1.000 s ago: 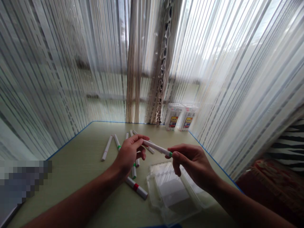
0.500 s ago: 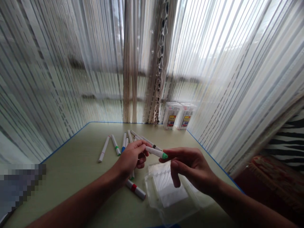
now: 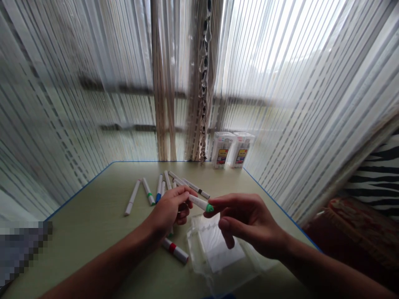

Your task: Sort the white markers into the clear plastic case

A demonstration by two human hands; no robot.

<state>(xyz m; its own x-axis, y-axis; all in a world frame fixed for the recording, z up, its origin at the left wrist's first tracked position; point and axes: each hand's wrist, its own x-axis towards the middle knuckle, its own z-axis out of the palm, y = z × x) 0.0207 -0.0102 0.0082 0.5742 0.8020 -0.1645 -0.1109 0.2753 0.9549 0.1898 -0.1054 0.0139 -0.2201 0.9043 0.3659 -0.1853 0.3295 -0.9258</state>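
My left hand (image 3: 170, 209) pinches a white marker with a green end (image 3: 201, 203) at its far end, above the table. My right hand (image 3: 246, 222) reaches in from the right, its fingertips pressed on the green tip of the same marker. Under my right hand lies an open clear plastic case (image 3: 215, 249). Several more white markers (image 3: 156, 189) lie fanned on the pale green table (image 3: 102, 216) beyond my left hand. One marker with a red band (image 3: 174, 250) lies near my left wrist.
Two clear marker boxes with yellow labels (image 3: 232, 150) stand at the table's far edge. Sheer striped curtains (image 3: 280, 104) hang round the table on three sides. A zebra-print and red cushion (image 3: 368, 199) lies at the right. A pixelated patch (image 3: 21, 245) covers the lower left.
Both hands, with the green-tipped marker between them, have shifted a little left and lower in view. The view has tilted, so more loose markers show beyond my left hand.
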